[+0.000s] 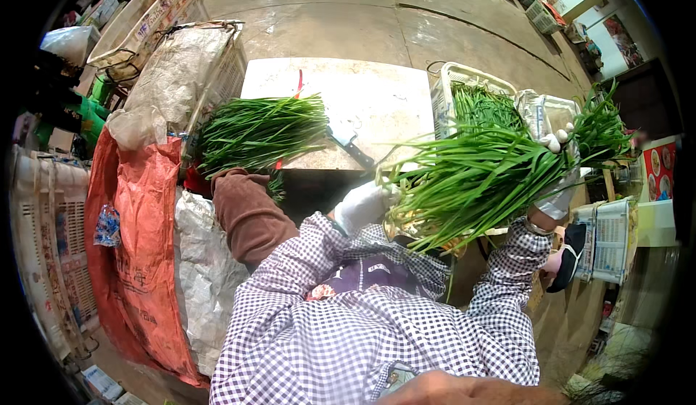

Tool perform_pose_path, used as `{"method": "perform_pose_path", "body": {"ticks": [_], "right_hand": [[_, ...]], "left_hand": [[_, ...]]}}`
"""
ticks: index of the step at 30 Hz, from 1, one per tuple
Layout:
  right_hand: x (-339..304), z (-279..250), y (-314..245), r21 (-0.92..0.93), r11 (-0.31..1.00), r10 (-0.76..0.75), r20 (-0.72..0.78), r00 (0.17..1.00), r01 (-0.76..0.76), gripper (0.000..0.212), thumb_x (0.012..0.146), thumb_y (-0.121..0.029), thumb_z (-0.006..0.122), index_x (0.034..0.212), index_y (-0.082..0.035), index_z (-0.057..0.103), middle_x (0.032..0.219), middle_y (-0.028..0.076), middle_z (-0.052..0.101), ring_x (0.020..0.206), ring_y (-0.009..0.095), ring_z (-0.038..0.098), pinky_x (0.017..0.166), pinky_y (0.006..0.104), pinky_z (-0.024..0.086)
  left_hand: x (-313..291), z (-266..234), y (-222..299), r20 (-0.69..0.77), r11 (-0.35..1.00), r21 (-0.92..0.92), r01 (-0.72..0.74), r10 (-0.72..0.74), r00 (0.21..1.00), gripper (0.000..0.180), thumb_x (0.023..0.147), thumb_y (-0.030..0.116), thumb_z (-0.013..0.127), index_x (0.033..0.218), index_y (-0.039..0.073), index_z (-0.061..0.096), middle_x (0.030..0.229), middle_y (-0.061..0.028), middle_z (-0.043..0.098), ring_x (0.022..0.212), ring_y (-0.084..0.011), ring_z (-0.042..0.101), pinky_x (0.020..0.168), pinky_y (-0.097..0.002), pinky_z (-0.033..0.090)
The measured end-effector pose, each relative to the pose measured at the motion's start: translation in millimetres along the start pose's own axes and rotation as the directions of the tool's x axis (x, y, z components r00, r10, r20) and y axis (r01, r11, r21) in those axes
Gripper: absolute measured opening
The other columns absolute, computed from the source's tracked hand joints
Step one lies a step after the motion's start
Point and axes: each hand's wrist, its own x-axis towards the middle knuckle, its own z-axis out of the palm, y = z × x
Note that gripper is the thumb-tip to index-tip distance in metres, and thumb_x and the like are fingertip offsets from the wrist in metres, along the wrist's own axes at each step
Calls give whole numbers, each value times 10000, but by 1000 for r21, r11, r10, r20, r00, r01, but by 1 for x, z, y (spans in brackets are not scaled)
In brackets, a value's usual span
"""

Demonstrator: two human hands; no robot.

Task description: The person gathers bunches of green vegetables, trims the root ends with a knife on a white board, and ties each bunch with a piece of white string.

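Note:
A large loose bunch of green chives is spread between my hands at the right of the white board. My left hand, in a white glove, is closed around its pale root end near the board's front edge. My right hand, also gloved in white, grips the leafy end, with white fingertips showing over the leaves. On the white board lies a knife with a dark handle. A second bunch of chives rests across the board's left side, over a red strip.
A white crate with more chives stands right of the board. To the left are a sack-covered crate and a red sack. More greens lie far right. Stacked crates stand lower right, and concrete floor stretches beyond.

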Motion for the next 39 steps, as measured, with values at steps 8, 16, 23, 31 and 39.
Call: {"method": "perform_pose_path", "body": {"ticks": [8, 16, 23, 31, 39], "right_hand": [[0, 14, -19, 142, 990, -25, 92, 995, 12, 282, 981, -169, 531, 1232, -50, 574, 1019, 14, 630, 901, 128, 525, 959, 321, 425], [26, -63, 20, -117, 993, -34, -431, 902, -19, 182, 959, -214, 578, 1037, -72, 660, 826, 45, 672, 735, 178, 638, 664, 306, 564], [20, -149, 11, -95, 987, 74, -432, 899, -126, 161, 962, -157, 546, 1017, -47, 650, 857, 50, 676, 755, 158, 651, 704, 291, 570], [16, -162, 18, -56, 993, 74, -400, 913, -105, 197, 955, -187, 563, 998, -25, 667, 865, 75, 688, 791, 187, 650, 738, 330, 560], [23, -143, -7, -39, 999, 15, -410, 912, -34, 196, 954, -176, 557, 1067, -44, 648, 982, 71, 688, 872, 180, 648, 780, 354, 565]], "left_hand": [[-13, -93, -10, -158, 408, 896, 174, -73, 985, 492, 912, 264, 623, 1312, 12, 484, 1220, -139, 541, 1127, -268, 542, 972, -376, 444], [12, -12, -1, 61, 964, -7, 265, -265, 962, 567, 974, 217, 544, 1470, 54, 323, 1437, -118, 450, 1242, -224, 511, 1048, -369, 433], [-2, -35, -40, 13, 981, -25, 193, -193, 981, 769, 898, 554, 573, 1461, 77, 356, 1449, -117, 441, 1292, -264, 456, 1085, -455, 364], [7, -32, -35, 69, 991, 28, 132, -133, 989, 724, 906, 428, 635, 1436, 12, 368, 1435, -130, 456, 1278, -243, 470, 1090, -392, 367], [-6, -25, -27, -186, 977, 127, 173, -148, 971, 380, 958, 338, 589, 1175, 27, 565, 1070, -60, 605, 983, -166, 595, 836, -317, 509]]}}
